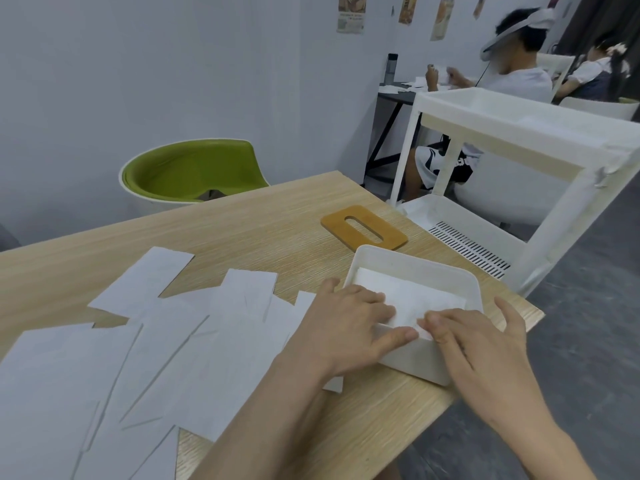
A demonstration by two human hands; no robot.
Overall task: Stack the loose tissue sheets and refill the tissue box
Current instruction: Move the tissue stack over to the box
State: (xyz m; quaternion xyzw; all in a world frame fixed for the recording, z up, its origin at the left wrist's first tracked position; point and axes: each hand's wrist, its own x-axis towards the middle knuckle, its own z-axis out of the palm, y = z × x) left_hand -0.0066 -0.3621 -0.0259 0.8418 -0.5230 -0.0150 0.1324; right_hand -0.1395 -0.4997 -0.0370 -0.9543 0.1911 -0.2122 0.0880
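A white tissue box [420, 270] without its lid stands near the table's right edge. A folded white tissue sheet [412, 296] lies inside it. My left hand [349, 323] rests flat over the box's near left rim, fingers spread and touching the sheet. My right hand [485, 344] lies over the near right corner, fingertips pressing the sheet's near edge against the rim. Several loose tissue sheets [166, 344] overlap on the table to the left. The wooden lid [363, 226] with an oval slot lies flat beyond the box.
The wooden table [270, 216] ends just right of the box. A white trolley [519, 161] stands close to the right. A green chair [190, 171] sits behind the table. Two people sit at a desk in the far right background.
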